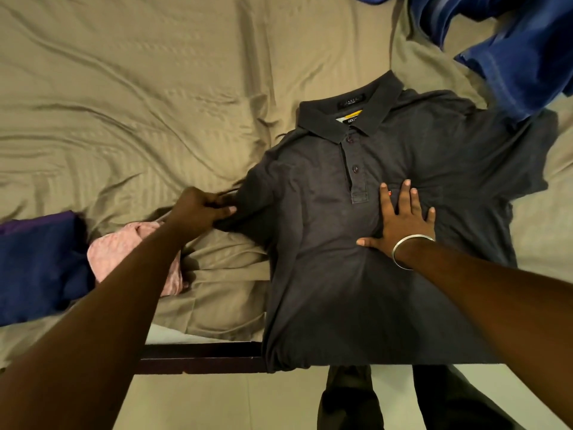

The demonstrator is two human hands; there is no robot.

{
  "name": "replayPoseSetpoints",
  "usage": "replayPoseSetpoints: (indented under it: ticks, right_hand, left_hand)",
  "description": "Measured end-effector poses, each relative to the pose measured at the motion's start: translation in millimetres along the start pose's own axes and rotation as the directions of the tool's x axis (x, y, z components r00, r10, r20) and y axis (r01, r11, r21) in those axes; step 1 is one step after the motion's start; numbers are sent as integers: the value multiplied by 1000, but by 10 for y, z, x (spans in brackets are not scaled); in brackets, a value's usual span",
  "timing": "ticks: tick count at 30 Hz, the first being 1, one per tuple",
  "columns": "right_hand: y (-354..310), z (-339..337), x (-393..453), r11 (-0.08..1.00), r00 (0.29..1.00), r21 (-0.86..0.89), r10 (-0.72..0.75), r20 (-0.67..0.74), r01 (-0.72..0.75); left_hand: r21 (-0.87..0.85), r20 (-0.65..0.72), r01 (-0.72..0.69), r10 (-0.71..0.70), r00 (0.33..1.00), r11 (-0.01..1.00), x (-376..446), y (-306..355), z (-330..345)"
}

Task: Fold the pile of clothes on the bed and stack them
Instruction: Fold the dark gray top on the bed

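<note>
A dark grey polo shirt (372,231) lies face up on the bed (124,88), its hem hanging over the near edge, and the step in hand looks like the first side fold. The left hand (201,209) pinches the sleeve bunched in its curled fingers, while the right hand (400,221), fingers spread flat, presses down on the chest just beside the button placket. Next, the sleeve probably has to be carried across toward the pressing hand, which should hold the cloth steady; folded clothes (46,259) sit just beyond the left forearm, blue ones (511,51) wait well past the right fingertips.
</note>
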State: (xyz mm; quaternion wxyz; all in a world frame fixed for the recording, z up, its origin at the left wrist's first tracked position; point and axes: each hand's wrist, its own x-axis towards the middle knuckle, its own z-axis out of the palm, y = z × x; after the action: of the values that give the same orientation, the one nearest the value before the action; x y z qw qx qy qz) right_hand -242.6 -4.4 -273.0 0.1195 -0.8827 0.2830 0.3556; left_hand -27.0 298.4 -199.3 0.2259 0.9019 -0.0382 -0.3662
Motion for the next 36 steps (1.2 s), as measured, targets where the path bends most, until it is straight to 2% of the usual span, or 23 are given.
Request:
replayPoseSetpoints:
  ticks: [1, 2, 5, 8, 10, 13, 16, 17, 21, 24, 25, 27, 29, 30, 32, 33, 36]
  right_hand:
    - [1, -1, -2, 1000, 1000, 1, 0, 4, 0]
    - [1, 0, -2, 1000, 1000, 3, 0, 8, 0]
    - [9, 5, 3, 1000, 1000, 1, 3, 9, -3]
    - [21, 31, 17, 1000, 1000, 3, 0, -2, 0]
    - [31, 49, 27, 1000, 1000, 9, -12, -17, 12]
    - [44, 63, 24, 1000, 999, 15, -22, -34, 23]
    - [86, 45, 23, 999, 999, 38, -36, -38, 38]
    - [69, 45, 26, 998, 998, 32, -45, -39, 46]
    - [165, -5, -4, 992, 994, 75, -104, -23, 105]
    - [209, -61, -65, 966, 988, 206, -155, -19, 156]
    - [235, -127, -107, 945, 984, 272, -171, -57, 180]
    - [194, -279, -271, 852, 932, 402, -238, -274, 336]
    - [205, -494, -516, 633, 813, 533, -301, -499, 562]
    - [181, -577, -633, 540, 772, 562, -332, -542, 627]
    - [184, -673, -767, 521, 786, 592, -347, -512, 615]
    - [195, -689, -776, 529, 814, 624, -291, -503, 575]
    - [455, -767, -662, 467, 868, 769, 6, -497, 437]
  left_hand:
    - [117, -109, -11, 24, 994, 993, 15, -42, 24]
    - [161, -209, 16, 19, 978, 987, -10, -31, 31]
    - [-43, -396, 36, -50, 917, 998, -167, 39, 36]
    - [-209, -462, -39, -63, 885, 977, -335, 88, 35]
    - [-212, -429, -38, -58, 901, 976, -414, 94, 14]
    - [-290, -223, 82, -150, 963, 954, -470, 170, -93]
    - [-178, -54, 233, -246, 968, 956, -579, 344, -172]
    - [-185, -55, 238, -252, 966, 953, -620, 390, -195]
    - [-418, -83, 176, -230, 970, 891, -738, 759, -129]
    - [-501, -69, 175, -241, 968, 848, -760, 1128, 45]
    - [-526, -59, 174, -240, 969, 832, -756, 1290, 144]
    - [-576, -39, 166, -230, 972, 800, -749, 1560, 332]
    - [-621, -10, 152, -202, 979, 769, -690, 1880, 630]
    - [-644, -10, 149, -204, 979, 750, -665, 2039, 774]
    - [-683, -12, 133, -194, 981, 718, -609, 2379, 1087]
    - [-688, -22, 104, -164, 986, 718, -588, 2556, 1214]
    - [-678, -28, 59, -107, 994, 733, -493, 3151, 1588]
